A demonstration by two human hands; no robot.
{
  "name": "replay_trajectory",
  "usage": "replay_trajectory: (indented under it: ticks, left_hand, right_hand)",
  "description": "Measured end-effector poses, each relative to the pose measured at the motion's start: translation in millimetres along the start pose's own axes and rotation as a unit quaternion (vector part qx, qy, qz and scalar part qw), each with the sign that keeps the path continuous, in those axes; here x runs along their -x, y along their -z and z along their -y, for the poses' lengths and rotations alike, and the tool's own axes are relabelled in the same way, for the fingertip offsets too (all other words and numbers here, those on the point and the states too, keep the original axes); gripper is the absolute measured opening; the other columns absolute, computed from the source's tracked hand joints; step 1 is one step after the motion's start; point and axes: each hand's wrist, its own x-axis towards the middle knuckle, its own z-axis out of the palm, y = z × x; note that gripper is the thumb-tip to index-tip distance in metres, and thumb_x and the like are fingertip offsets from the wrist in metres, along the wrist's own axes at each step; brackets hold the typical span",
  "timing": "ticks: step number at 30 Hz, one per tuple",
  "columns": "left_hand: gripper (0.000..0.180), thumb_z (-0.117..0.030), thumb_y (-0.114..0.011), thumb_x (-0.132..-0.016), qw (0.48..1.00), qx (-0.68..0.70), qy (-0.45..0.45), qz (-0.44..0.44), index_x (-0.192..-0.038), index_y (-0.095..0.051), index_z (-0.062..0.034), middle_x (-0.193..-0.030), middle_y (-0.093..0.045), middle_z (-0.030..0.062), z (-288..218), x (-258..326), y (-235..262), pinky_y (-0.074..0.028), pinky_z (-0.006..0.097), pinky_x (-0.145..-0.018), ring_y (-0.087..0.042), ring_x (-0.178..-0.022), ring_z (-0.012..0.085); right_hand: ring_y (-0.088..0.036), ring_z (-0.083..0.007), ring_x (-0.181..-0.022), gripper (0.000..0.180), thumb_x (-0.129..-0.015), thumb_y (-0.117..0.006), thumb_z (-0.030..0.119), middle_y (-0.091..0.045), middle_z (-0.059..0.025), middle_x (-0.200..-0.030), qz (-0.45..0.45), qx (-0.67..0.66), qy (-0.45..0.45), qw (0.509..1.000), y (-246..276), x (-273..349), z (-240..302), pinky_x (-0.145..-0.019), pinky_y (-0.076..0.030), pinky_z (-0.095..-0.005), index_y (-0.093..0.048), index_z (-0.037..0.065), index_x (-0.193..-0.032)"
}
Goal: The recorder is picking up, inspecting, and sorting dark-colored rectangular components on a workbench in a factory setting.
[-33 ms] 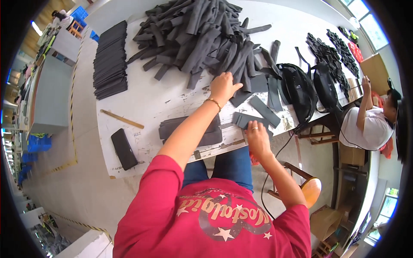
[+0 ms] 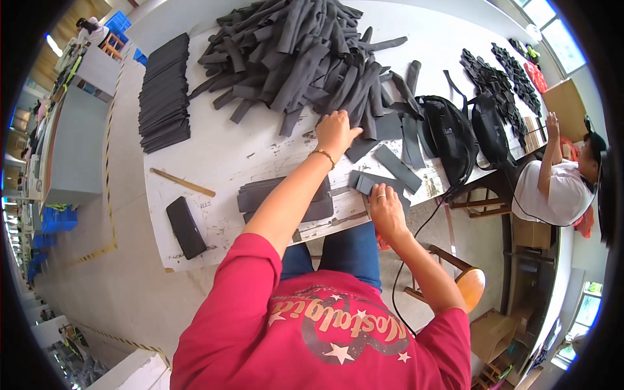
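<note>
Here, grey strip flat, long axis slanting away from right hand.

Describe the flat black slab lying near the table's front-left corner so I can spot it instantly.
Start at the white worktable and follow its near edge toward the person's left. Past the neat stack of dark grey pieces under the left forearm lies the black slab, alone and angled. Unlike the thin wooden stick beyond it, it is wide, dark and smooth.
</note>
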Motion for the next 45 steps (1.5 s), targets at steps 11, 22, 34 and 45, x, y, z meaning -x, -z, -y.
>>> replay_trajectory:
  ticks: [11,22,34,45]
  left_hand:
    - [0.023,-0.014,-0.060,-0.095,0.756,0.587,0.219,0.191,-0.100,-0.057,0.0081,-0.082,-0.069,0.0188,-9.9,12.1,86.6,-0.056,0.032,-0.058,-0.070,-0.069,0.0237]
    - [0.020,-0.008,-0.058,-0.096,0.596,0.763,0.249,0.004,-0.113,-0.057,0.0034,-0.114,-0.066,0.0178,8.9,93.7,167.4,-0.056,0.041,-0.092,-0.066,-0.105,0.0320]
    - [0.020,-0.006,-0.055,-0.096,0.578,0.779,0.241,0.019,-0.113,-0.057,0.0041,-0.115,-0.065,0.0190,4.7,112.8,184.8,-0.055,0.040,-0.094,-0.065,-0.108,0.0309]
    - [0.038,0.000,-0.059,-0.092,0.659,0.717,0.223,-0.044,-0.128,-0.048,0.0034,-0.113,-0.064,0.0197,-38.8,132.9,204.8,-0.057,0.038,-0.089,-0.066,-0.099,0.0253]
  right_hand:
    - [-0.058,-0.0306,-0.091,0.011,-0.084,-0.053,0.007,-0.058,-0.0138,-0.092,-0.023,-0.213,-0.056,0.975,25.2,-18.3,-29.7,-0.080,-0.044,-0.0411,-0.049,0.005,-0.094]
    - [-0.054,-0.0372,-0.099,0.032,-0.079,-0.071,0.002,-0.056,-0.0179,-0.104,-0.129,-0.498,-0.089,0.853,118.8,-46.8,-5.7,-0.085,-0.045,-0.0416,-0.051,0.000,-0.104]
    - [-0.060,-0.0237,-0.085,0.028,-0.073,-0.077,0.007,-0.065,-0.0041,-0.095,-0.301,-0.403,-0.078,0.861,155.2,-68.6,35.0,-0.075,-0.043,-0.0356,-0.070,0.007,-0.100]
    - [-0.059,-0.0259,-0.088,0.041,-0.071,-0.076,0.006,-0.061,-0.0073,-0.100,-0.361,-0.293,-0.049,0.884,160.7,-79.7,43.4,-0.078,-0.044,-0.0394,-0.064,0.004,-0.110]
